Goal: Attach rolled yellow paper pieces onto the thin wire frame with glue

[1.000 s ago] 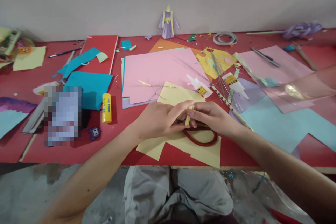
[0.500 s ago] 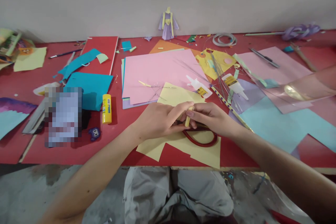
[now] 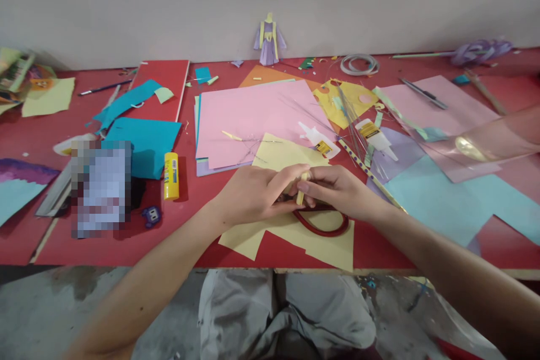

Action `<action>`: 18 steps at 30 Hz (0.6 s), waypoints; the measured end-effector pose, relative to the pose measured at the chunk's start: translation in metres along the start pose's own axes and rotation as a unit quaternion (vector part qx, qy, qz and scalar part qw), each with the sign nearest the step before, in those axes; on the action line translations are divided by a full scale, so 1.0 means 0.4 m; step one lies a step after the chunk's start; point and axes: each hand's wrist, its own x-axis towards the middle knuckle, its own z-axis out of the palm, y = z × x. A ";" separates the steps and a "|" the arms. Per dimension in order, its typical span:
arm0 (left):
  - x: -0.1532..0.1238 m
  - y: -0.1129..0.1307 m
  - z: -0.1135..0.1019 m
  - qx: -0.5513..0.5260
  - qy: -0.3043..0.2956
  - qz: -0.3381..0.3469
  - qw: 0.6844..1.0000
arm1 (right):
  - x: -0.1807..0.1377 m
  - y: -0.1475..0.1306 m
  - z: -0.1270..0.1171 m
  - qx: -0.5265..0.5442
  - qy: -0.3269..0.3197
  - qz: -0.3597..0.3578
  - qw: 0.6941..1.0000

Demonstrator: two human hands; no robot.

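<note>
A small rolled strip of pale yellow paper [image 3: 301,192] is pinched between my two hands. My left hand [image 3: 257,194] curls around it from the left, and my right hand [image 3: 335,185] presses it with thumb and fingers from the right. Below them, red-handled scissors [image 3: 323,232] lie on a cut pale yellow sheet [image 3: 333,247]; my hands hide the blades. Just beyond my fingers, a pale yellow piece and thin wires [image 3: 251,140] rest on a pink paper stack [image 3: 248,107].
White glue bottles [image 3: 324,148] lie behind my right hand, near a spotted strip [image 3: 367,169] and loose wires. To the left stand a yellow glue stick [image 3: 171,177] and teal paper [image 3: 145,143]. A paper doll [image 3: 269,42] leans on the wall. Another person's forearm [image 3: 502,138] reaches in from the right.
Both hands keep almost the same place and grip on the rolled paper strip. The whole view has shifted very slightly; nothing on the table has visibly moved.
</note>
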 end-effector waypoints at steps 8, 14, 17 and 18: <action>-0.001 0.000 -0.001 -0.052 -0.001 -0.015 0.999 | -0.001 -0.006 -0.001 0.017 -0.010 0.002 1.000; -0.001 0.001 -0.001 -0.057 0.012 -0.014 0.998 | -0.002 -0.007 -0.001 0.023 -0.020 -0.011 0.999; -0.001 0.002 -0.002 -0.056 0.010 -0.014 0.998 | -0.002 -0.006 0.000 0.017 -0.019 -0.015 1.000; -0.001 0.002 -0.002 -0.055 0.010 -0.013 0.998 | -0.001 -0.005 0.000 0.013 -0.017 -0.016 1.000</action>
